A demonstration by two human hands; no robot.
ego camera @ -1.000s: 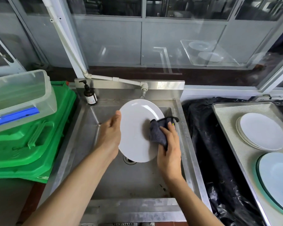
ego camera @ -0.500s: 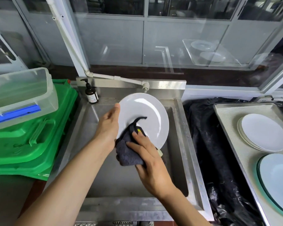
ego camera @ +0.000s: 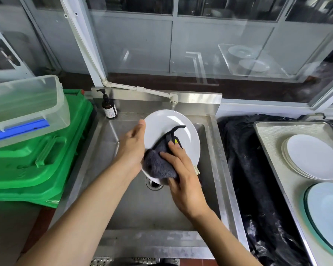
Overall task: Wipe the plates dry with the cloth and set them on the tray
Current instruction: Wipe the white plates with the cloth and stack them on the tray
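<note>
Partway through the job, we are wiping one plate (ego camera: pixel 171 129) over the sink (ego camera: pixel 112 160). On the tray (ego camera: pixel 273 135) to our right a small stack of white plates (ego camera: pixel 313 156) already lies flat, and nearer to us sits a larger pale dish (ego camera: pixel 329 210) with a greenish rim, cut off by the frame's edge. Those look finished; the one in hand is not yet set down, and we cannot tell whether more wait out of sight.

Our left hand (ego camera: pixel 133 148) grips the plate's left rim, thumb on the front face and fingers hidden behind, tilting it up towards us above the drain. Our right hand (ego camera: pixel 183 173) holds a dark grey cloth (ego camera: pixel 160 162), fingers curled over it and pressing it against the plate's lower face. One corner of the cloth trails upward across the middle.

The plate is plain, round, white and glossy, catching window light on its upper half. No chips or drops are visible from here.
</note>
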